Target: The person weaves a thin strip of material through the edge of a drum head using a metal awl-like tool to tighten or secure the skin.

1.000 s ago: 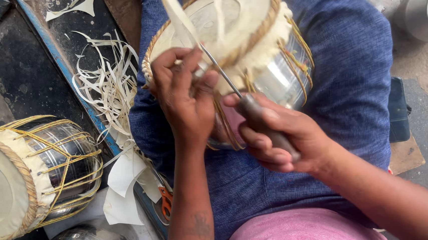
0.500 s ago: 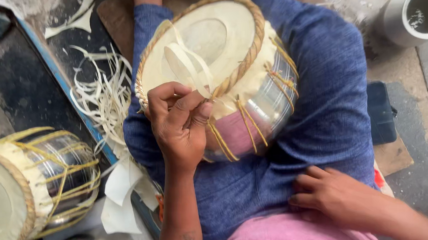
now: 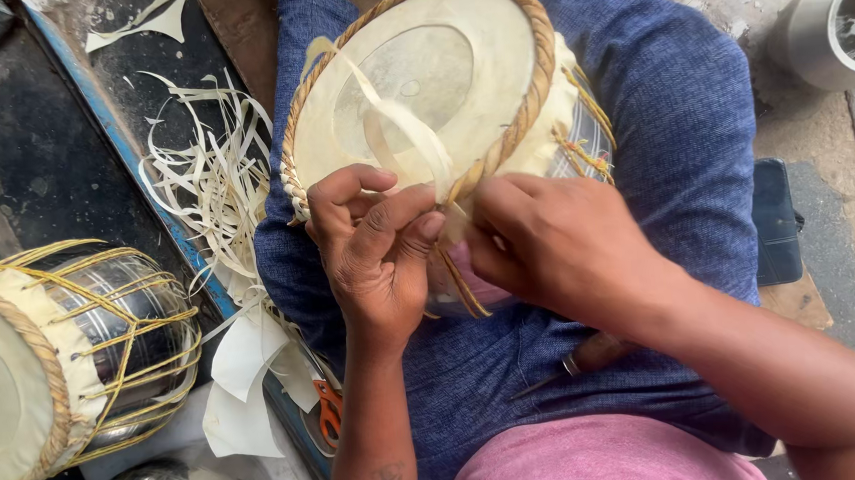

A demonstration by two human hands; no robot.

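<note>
Resting on the lap, on blue trousers [image 3: 680, 122]: a metal-bodied drum [image 3: 438, 99] with a pale skin head and a braided rim, tilted toward the camera. Pinching at its near rim: left hand [image 3: 373, 249], fingers curled tight, thumb and forefinger closing on a pale hide strip [image 3: 405, 131] looping up across the drumhead. Pressing in just beside it: right hand [image 3: 558, 241], fingers bent down against the rim and lacing; impossible to tell what its grip is closing on, fingertips being hidden. Lying on the lap below the right forearm: a slim metal tool [image 3: 567, 366]. Standing off to the left: a second laced drum [image 3: 65, 361], near a heap of pale hide shavings [image 3: 213, 185]. Lying below those: orange-handled scissors [image 3: 330, 412].
</note>
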